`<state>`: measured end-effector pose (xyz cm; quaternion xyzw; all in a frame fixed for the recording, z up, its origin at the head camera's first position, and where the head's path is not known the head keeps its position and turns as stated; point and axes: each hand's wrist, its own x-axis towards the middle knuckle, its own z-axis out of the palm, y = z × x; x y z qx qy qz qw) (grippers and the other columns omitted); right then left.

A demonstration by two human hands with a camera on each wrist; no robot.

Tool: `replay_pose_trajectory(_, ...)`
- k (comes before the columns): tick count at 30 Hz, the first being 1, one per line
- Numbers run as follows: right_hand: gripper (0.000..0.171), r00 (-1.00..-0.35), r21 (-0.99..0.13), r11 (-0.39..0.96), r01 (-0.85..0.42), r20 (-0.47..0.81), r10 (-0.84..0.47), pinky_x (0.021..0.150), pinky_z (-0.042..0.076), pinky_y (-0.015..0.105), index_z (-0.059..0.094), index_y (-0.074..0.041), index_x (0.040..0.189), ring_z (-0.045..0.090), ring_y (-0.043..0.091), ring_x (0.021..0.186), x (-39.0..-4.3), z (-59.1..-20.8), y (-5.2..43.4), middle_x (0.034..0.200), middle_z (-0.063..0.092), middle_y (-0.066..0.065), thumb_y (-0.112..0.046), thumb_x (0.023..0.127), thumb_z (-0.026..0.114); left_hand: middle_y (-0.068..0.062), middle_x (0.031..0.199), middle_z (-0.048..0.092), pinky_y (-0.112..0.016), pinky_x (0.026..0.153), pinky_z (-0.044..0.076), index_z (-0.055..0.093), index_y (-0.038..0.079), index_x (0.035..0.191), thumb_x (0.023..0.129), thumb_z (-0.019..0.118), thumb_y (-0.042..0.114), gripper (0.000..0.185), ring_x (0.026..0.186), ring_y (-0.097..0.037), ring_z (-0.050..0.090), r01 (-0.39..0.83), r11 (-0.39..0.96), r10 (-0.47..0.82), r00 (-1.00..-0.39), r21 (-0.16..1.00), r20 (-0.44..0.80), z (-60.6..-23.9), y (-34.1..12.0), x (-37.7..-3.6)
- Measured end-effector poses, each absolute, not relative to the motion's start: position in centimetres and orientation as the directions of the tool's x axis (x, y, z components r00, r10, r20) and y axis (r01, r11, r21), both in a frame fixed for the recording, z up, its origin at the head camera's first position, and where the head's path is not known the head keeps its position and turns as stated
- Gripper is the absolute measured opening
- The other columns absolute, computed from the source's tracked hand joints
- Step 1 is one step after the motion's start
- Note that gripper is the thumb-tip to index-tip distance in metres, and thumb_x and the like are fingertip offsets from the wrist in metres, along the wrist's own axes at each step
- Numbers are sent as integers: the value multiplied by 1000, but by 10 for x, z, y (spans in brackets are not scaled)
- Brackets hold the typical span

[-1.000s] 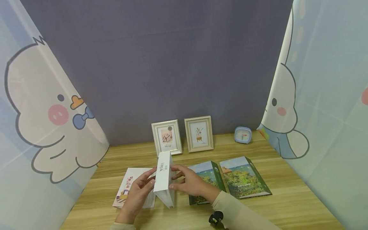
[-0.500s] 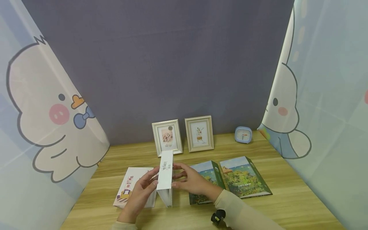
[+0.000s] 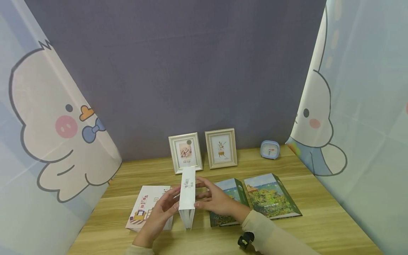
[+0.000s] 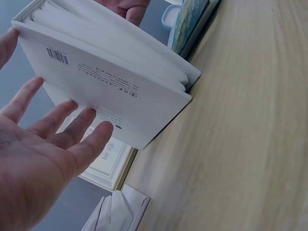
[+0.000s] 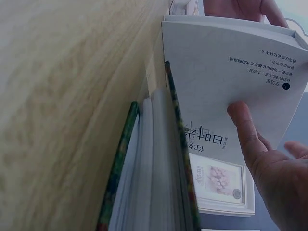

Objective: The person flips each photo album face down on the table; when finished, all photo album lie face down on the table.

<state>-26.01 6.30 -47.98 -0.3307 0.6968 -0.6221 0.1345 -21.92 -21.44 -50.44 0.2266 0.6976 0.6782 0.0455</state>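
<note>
Head view gave us the relation that mattered: the white hardcover book [image 3: 187, 198] stood upright on its edge on the wooden worktop [image 3: 318, 226], spine up, directly between our two hands, its long axis running away from us toward the silver picture frame [image 3: 185, 152]. Our left hand [image 3: 160, 212] lay flat against the book's left cover, fingers [image 4: 77, 127] straight and spread, touching rather than gripping. Our right hand [image 3: 216, 200] pressed the opposite cover with extended fingers, thumb [image 5: 248, 130] laid on the board. Both sat equally close. Just right of the book lay the green landscape-covered album [image 3: 255, 198]; left of it lay the pale illustrated booklet [image 3: 143, 207].
</note>
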Motion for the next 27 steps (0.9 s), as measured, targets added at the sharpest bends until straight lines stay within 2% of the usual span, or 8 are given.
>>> replay_pose_trajectory(5,85,-730,-958,-6,-288,224,-646,96,58,34,29,-24,166,64,25,123,-260,-480,68,156,39,20,-22,97,78,-19,169,28,-36,114,44,33,10,163,107,52,0,60,151,-49,27,279,-17,423,-868,960,260,-505,-212,-220)
replay_pose_trajectory(10,80,-732,-956,5,-292,220,-644,94,59,33,33,-23,165,64,25,122,-259,-480,72,156,41,20,-19,98,77,-17,172,20,-55,118,37,27,11,165,107,55,1,66,151,-54,22,298,-8,478,-837,954,266,-506,-211,-220)
replay_pose_trajectory(12,80,-733,-957,6,-291,219,-644,93,60,34,33,-22,165,64,26,121,-259,-480,73,156,42,21,-17,98,77,-17,173,17,-58,117,37,25,11,166,105,57,0,69,151,-56,21,309,-9,493,-826,951,273,-506,-210,-220)
replay_pose_trajectory(20,77,-754,-958,11,-285,217,-620,90,60,32,35,-17,163,64,30,121,-257,-478,75,154,43,22,-11,98,75,-15,172,20,-41,114,44,30,9,164,101,63,-3,72,151,-54,23,325,-31,488,-821,945,298,-507,-204,-220)
replay_pose_trajectory(27,74,-763,-965,-10,-263,214,-609,87,61,34,35,-12,162,66,32,117,-258,-478,77,153,43,25,-9,98,74,-13,172,25,-50,114,45,34,7,163,101,64,-3,69,152,-52,24,335,-24,480,-823,942,305,-507,-201,-220)
